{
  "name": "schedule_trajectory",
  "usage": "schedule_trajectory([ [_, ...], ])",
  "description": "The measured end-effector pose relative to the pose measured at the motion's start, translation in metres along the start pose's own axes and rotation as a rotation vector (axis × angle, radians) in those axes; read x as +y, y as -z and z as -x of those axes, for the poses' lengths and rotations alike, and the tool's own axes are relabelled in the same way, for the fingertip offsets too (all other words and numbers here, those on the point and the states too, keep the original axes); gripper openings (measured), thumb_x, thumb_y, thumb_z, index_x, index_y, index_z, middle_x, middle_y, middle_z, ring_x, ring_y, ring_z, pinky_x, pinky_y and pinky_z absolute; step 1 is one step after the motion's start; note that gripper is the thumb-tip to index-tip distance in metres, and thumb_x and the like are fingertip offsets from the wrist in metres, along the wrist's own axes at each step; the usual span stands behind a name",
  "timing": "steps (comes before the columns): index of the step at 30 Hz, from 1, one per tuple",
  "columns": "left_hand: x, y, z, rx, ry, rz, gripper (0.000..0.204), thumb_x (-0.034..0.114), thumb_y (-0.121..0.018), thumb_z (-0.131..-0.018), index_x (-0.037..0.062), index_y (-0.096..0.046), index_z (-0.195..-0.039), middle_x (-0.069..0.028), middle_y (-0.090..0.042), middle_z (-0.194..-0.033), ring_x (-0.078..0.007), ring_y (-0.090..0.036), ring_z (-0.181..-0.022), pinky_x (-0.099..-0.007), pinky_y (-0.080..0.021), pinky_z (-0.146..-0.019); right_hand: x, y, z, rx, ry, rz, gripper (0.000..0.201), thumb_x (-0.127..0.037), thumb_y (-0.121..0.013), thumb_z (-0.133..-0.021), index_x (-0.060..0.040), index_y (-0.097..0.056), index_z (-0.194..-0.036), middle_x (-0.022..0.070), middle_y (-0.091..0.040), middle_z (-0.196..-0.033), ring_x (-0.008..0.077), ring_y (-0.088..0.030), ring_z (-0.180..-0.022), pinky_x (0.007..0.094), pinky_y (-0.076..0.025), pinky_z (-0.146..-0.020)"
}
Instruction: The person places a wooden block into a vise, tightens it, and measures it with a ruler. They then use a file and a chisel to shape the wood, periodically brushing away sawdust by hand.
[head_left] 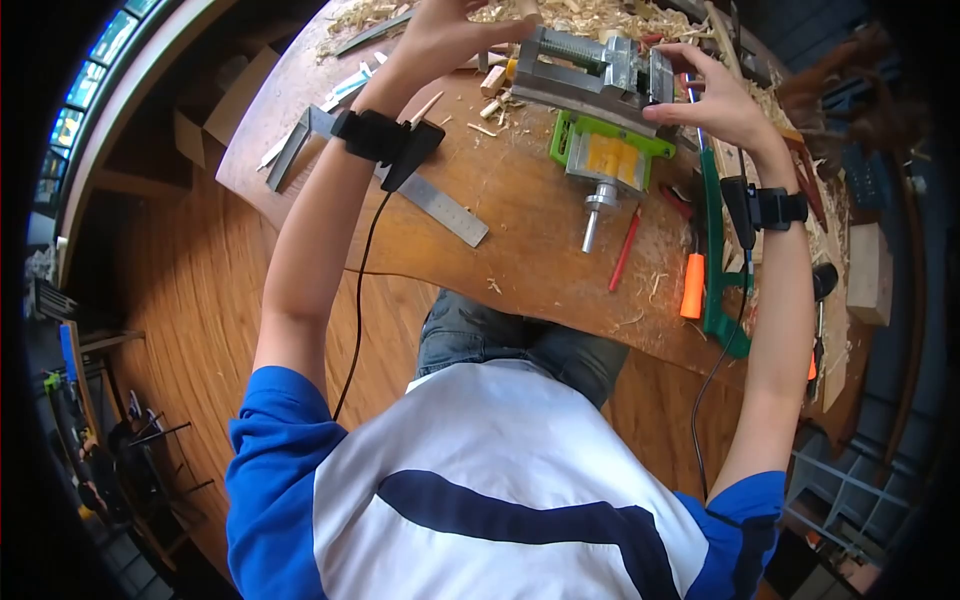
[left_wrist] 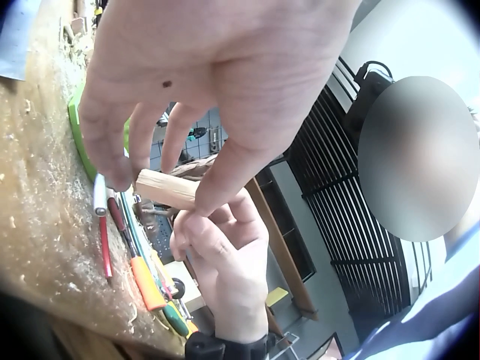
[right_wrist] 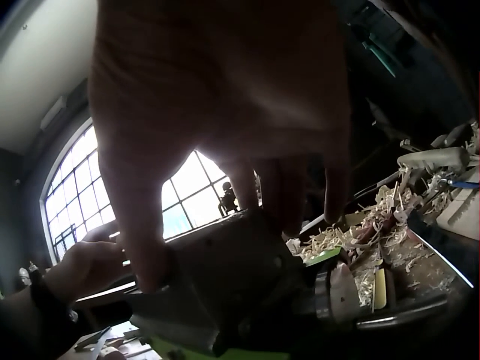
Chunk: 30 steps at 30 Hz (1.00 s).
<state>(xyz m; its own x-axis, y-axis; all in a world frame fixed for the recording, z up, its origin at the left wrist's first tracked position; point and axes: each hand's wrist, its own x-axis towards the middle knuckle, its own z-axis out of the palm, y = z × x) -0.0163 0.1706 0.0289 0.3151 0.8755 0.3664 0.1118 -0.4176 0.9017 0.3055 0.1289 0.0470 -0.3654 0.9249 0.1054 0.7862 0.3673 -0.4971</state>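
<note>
My left hand (head_left: 445,45) is at the top of the head view, beyond the left end of a metal vise (head_left: 590,75). Between its thumb and fingers it pinches a short piece of pale wood (left_wrist: 166,189), squared and with visible grain. My right hand (head_left: 715,100) grips the vise's right end, thumb on the near side and fingers on the far side. The right wrist view shows this hand (right_wrist: 225,97) over the dark metal block. Under the vise is a green and yellow base (head_left: 605,155) with a metal screw handle pointing towards me.
Wood shavings (head_left: 575,18) cover the bench's far side. A steel square (head_left: 440,208) lies left on the wooden bench (head_left: 510,240). Right of the vise lie a red pencil (head_left: 626,250), an orange-handled tool (head_left: 692,287) and a green-handled tool (head_left: 715,250). Cables hang from both wrist cameras.
</note>
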Motion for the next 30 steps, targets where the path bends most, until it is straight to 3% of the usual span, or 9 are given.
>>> schedule_trajectory([
  [3, -0.014, -0.01, -0.004, -0.056, 0.007, 0.058, 0.052, 0.015, -0.079, -0.079, 0.0049, -0.056, -0.125, -0.0059, -0.063, -0.115, -0.0157, -0.059, -0.109, -0.0322, -0.051, -0.091, 0.0, -0.001, 0.001, 0.022, -0.004, -0.009, 0.087, -0.042, -0.089, -0.065, -0.0042, -0.054, -0.135, 0.0142, -0.063, -0.119, 0.0236, -0.061, -0.11, 0.0342, -0.049, -0.092],
  [4, -0.018, -0.013, -0.003, -0.108, -0.083, -0.009, 0.052, 0.015, -0.079, -0.079, 0.0048, -0.057, -0.125, -0.0062, -0.064, -0.113, -0.0159, -0.06, -0.106, -0.0323, -0.051, -0.091, 0.001, -0.001, 0.001, 0.021, -0.019, -0.022, 0.087, -0.042, -0.09, -0.064, -0.0046, -0.054, -0.135, 0.0139, -0.064, -0.119, 0.0233, -0.061, -0.109, 0.034, -0.049, -0.091],
  [11, -0.002, -0.015, 0.01, -0.068, -0.009, -0.198, 0.051, 0.02, -0.079, -0.079, 0.0038, -0.06, -0.123, -0.0074, -0.065, -0.113, -0.0163, -0.061, -0.104, -0.0319, -0.051, -0.09, 0.0, -0.004, 0.004, 0.03, 0.001, -0.067, 0.084, -0.035, -0.091, -0.066, -0.0053, -0.054, -0.135, 0.0124, -0.064, -0.116, 0.0198, -0.063, -0.1, 0.0318, -0.051, -0.085],
  [14, -0.015, -0.015, 0.013, -0.078, -0.067, -0.151, 0.063, 0.02, -0.082, -0.078, 0.0061, -0.054, -0.133, -0.0057, -0.066, -0.114, -0.0152, -0.061, -0.102, -0.031, -0.049, -0.088, -0.001, -0.005, 0.009, 0.005, -0.012, -0.127, 0.082, -0.033, -0.091, -0.066, -0.0054, -0.054, -0.134, 0.012, -0.064, -0.117, 0.0184, -0.063, -0.099, 0.0314, -0.051, -0.084],
  [17, -0.016, -0.01, 0.03, -0.122, -0.088, -0.144, 0.053, 0.016, -0.08, -0.081, 0.0084, -0.061, -0.13, -0.0036, -0.065, -0.123, -0.0153, -0.06, -0.115, -0.0316, -0.045, -0.103, 0.002, -0.009, 0.017, 0.037, -0.006, -0.086, 0.082, -0.035, -0.091, -0.066, -0.0053, -0.055, -0.133, 0.0118, -0.064, -0.118, 0.02, -0.063, -0.102, 0.0324, -0.051, -0.086],
  [20, -0.013, -0.011, 0.039, -0.145, -0.15, -0.153, 0.054, 0.017, -0.08, -0.08, 0.0099, -0.062, -0.13, -0.0022, -0.066, -0.121, -0.0138, -0.06, -0.114, -0.0293, -0.044, -0.103, -0.008, -0.011, 0.029, 0.084, 0.028, -0.041, 0.082, -0.038, -0.09, -0.065, -0.0049, -0.056, -0.132, 0.0129, -0.063, -0.119, 0.0235, -0.063, -0.107, 0.035, -0.051, -0.089],
  [23, 0.002, -0.014, 0.05, -0.16, -0.207, -0.275, 0.052, 0.019, -0.08, -0.08, 0.0112, -0.063, -0.128, -0.0016, -0.066, -0.121, -0.0137, -0.06, -0.113, -0.0285, -0.045, -0.101, -0.015, -0.011, 0.038, 0.078, 0.01, 0.028, 0.078, -0.032, -0.089, -0.066, -0.0088, -0.056, -0.133, 0.0086, -0.06, -0.123, 0.0208, -0.058, -0.107, 0.0334, -0.049, -0.09],
  [26, 0.008, -0.016, 0.053, -0.213, -0.141, -0.231, 0.052, 0.021, -0.081, -0.08, 0.012, -0.064, -0.128, -0.002, -0.066, -0.122, -0.0134, -0.059, -0.112, -0.0287, -0.045, -0.098, -0.026, -0.011, 0.048, 0.068, -0.039, -0.008, 0.078, -0.033, -0.089, -0.066, -0.0074, -0.057, -0.133, 0.0103, -0.061, -0.125, 0.0219, -0.06, -0.107, 0.0341, -0.049, -0.092],
  [30, 0.009, -0.03, 0.062, -0.081, -0.16, -0.192, 0.055, 0.02, -0.081, -0.079, 0.0116, -0.062, -0.13, -0.0019, -0.067, -0.121, -0.0133, -0.059, -0.112, -0.0296, -0.044, -0.099, -0.036, -0.012, 0.059, 0.055, -0.054, -0.044, 0.081, -0.034, -0.089, -0.067, -0.0066, -0.055, -0.135, 0.0116, -0.059, -0.129, 0.0232, -0.058, -0.113, 0.0354, -0.047, -0.097],
])
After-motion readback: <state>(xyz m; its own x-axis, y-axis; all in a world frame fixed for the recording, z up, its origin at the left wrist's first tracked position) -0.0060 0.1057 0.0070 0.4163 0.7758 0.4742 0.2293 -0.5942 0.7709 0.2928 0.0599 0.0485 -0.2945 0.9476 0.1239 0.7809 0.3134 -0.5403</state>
